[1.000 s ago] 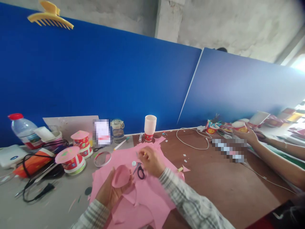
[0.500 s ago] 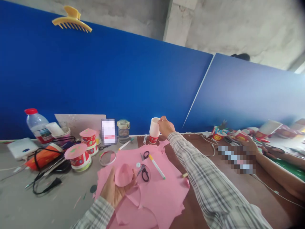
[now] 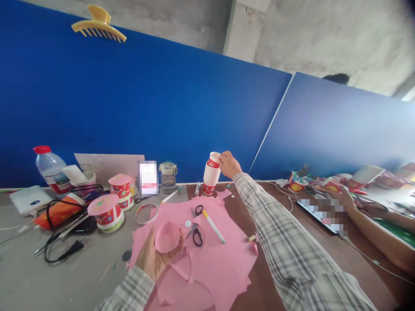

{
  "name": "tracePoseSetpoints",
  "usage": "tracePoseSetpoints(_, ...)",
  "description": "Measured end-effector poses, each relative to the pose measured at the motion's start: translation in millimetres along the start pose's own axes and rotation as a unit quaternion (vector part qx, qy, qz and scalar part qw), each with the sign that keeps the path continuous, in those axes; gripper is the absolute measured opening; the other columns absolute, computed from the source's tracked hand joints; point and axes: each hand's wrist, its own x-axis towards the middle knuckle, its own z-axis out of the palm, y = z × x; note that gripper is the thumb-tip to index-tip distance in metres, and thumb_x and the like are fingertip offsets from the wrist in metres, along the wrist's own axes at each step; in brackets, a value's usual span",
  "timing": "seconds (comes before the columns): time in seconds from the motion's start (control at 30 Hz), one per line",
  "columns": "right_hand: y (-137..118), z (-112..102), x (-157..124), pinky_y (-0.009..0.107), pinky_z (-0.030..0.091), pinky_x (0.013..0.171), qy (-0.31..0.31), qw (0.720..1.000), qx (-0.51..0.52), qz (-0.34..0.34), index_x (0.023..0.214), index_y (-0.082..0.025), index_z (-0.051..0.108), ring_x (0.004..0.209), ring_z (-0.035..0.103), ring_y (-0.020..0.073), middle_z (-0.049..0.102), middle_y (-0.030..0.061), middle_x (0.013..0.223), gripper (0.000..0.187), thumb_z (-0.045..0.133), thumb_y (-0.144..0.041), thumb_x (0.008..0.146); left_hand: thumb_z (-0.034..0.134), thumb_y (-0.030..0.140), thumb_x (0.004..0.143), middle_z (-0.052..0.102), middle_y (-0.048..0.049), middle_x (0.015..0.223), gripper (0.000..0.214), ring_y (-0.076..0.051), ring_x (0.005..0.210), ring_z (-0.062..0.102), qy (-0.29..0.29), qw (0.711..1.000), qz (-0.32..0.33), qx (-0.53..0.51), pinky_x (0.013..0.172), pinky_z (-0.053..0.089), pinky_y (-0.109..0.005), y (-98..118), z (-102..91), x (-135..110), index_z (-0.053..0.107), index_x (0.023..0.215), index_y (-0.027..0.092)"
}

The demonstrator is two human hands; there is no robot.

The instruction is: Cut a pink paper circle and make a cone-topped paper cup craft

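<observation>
Our R hand (image 3: 228,165) pinches shut on the top paper cup (image 3: 214,160) of an upside-down stack (image 3: 210,177) at the back of the worktop (image 3: 65,276); the cup tilts. Our L hand (image 3: 151,259), half curled, cradles a round pink paper piece (image 3: 167,236) above the flat pink sheets (image 3: 220,263). Scissors (image 3: 196,236) & a pen (image 3: 213,226) lie on them.
</observation>
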Motion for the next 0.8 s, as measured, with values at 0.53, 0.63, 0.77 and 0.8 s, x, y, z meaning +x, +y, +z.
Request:
tracePoseSetpoints(0.53,-65.5,16.2,-98.8,0.018,0.031,0.042,-0.113,0.810,0.533,0.218,0.063,-0.020,0.051,0.036,0.036,0.0075,0.041,-0.0095,0.043,0.010,0.048,-0.023,0.072,0.053,0.051,0.058,0.066,-0.0225,0.086,0.062,-0.037,0.076,0.059,-0.042,0.983,0.176,-0.037,0.054,0.054,-0.052,23.0,-12.7,11.4,0.052,0.103,0.009)
tracePoseSetpoints(0.63,-81.3,42.5,-155.3,0.017,0.029,0.037,-0.234,0.719,0.589,0.286,0.058,-0.022,0.048,0.031,0.033,0.0068,0.040,-0.0106,0.041,0.011,0.050,-0.029,0.066,0.052,0.050,0.059,0.068,-0.0232,0.081,0.064,-0.037,0.076,0.059,-0.079,0.975,0.201,-0.054,0.055,0.054,-0.051,32.2,-13.5,10.0,0.049,0.107,0.007)
tracePoseSetpoints(0.77,-89.6,62.5,-203.6,0.019,0.033,0.037,-0.354,0.604,0.627,0.341,0.059,-0.023,0.051,0.030,0.039,0.0090,0.049,-0.0076,0.044,0.022,0.044,-0.042,0.067,0.050,0.048,0.063,0.070,-0.0176,0.082,0.055,-0.032,0.075,0.061,-0.142,0.961,0.228,-0.069,0.060,0.054,-0.046,39.9,-8.7,1.5,0.050,0.106,0.014)
tracePoseSetpoints(0.8,-89.6,65.2,-208.9,0.019,0.033,0.037,-0.368,0.583,0.634,0.349,0.059,-0.023,0.051,0.030,0.040,0.0093,0.049,-0.0075,0.044,0.027,0.042,-0.047,0.069,0.049,0.049,0.063,0.070,-0.0165,0.082,0.054,-0.032,0.075,0.061,-0.147,0.959,0.230,-0.070,0.060,0.054,-0.045,40.4,-7.2,-0.3,0.050,0.106,0.016)
